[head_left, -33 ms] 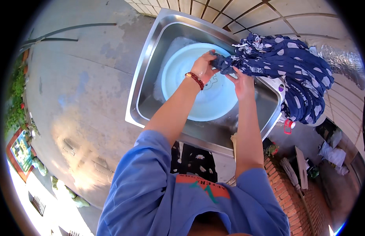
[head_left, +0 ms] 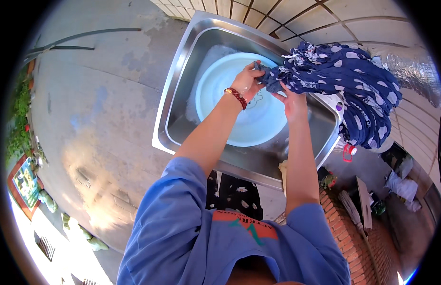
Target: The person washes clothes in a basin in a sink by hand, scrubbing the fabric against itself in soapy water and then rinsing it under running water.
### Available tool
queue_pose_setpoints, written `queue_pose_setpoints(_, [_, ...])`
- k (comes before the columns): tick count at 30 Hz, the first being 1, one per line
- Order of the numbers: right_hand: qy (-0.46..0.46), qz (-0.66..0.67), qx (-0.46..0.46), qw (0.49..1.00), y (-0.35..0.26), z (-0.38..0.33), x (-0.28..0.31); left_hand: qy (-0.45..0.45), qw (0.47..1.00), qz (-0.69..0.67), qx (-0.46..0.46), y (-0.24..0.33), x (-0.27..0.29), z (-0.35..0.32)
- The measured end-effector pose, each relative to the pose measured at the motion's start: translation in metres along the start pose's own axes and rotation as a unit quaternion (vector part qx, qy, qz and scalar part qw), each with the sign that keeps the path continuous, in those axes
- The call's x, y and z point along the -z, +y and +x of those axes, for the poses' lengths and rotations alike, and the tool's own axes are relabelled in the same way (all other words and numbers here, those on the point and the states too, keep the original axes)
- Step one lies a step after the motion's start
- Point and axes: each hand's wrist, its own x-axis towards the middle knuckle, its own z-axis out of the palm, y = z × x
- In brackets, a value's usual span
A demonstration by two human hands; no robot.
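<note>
Over the light-blue basin (head_left: 215, 114), my left hand (head_left: 247, 81) grips a bunched, wet-looking grey-blue cloth (head_left: 269, 78) between thumb and fingers. A red bead bracelet circles that wrist. My right hand (head_left: 294, 100) is closed on the cloth's near side, its fingertips partly hidden by it. The cloth meets a navy garment with white spots (head_left: 346, 71); whether they are one piece I cannot tell. This garment is heaped over the sink's far right corner and hangs down outside its right edge. The basin sits in the steel sink (head_left: 182, 61), with some suds beside it.
A tiled wall (head_left: 353, 23) rises behind the sink. Right of it are a red-handled bottle (head_left: 349, 152), a low brick wall (head_left: 346, 228), a broom (head_left: 351, 209) and white plastic bags (head_left: 403, 185). Concrete floor (head_left: 102, 95) spreads out to the left, with dark hoses (head_left: 87, 35) on it.
The grey-blue cloth shows slightly more between my hands, and the spotted garment has shifted a little. Both hands stay in nearly the same place.
</note>
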Motion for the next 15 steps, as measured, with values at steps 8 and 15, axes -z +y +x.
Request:
queue_pose_setpoints(8, [0.043, 0.193, 0.003, 0.98, -0.012, -0.016, -0.008, 0.096, 0.992, 0.033, 0.073, -0.012, -0.024, -0.003])
queue_pose_setpoints(15, [-0.111, 0.157, 0.013, 0.981, -0.015, -0.017, -0.004, 0.007, 0.999, -0.043, -0.009, -0.017, -0.037, 0.0])
